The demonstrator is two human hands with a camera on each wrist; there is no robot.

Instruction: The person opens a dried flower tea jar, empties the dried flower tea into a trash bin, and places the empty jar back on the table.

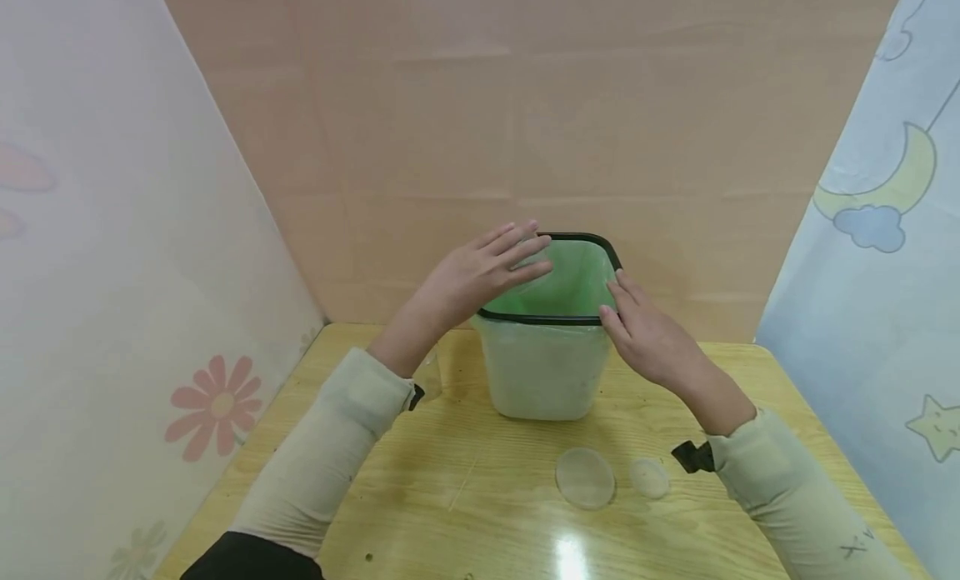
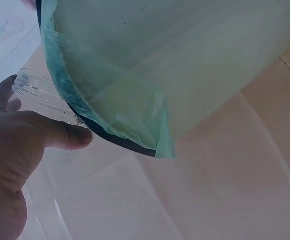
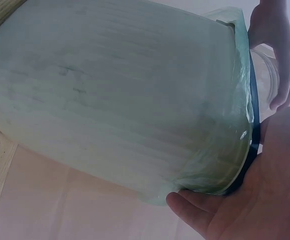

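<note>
A trash bin (image 1: 543, 372) with a black rim and a pale green liner bag (image 1: 573, 272) stands upright on the table. My left hand (image 1: 483, 272) is over the bin's left side and holds a clear jar (image 2: 40, 92) at the opening. From the head the jar is mostly hidden behind that hand; the left wrist view shows its threaded neck and small dark specks near the rim. At the bin's right corner, my right hand (image 1: 648, 334) holds the rim, its fingertips (image 3: 187, 210) against the outside. What lies inside the bin cannot be seen.
On the wooden table (image 1: 420, 522), in front of the bin, lie a larger round clear disc (image 1: 585, 478) and a smaller round pale one (image 1: 649, 478). A clear object (image 1: 431, 376) stands partly behind the left sleeve. Papered walls close off the back and sides.
</note>
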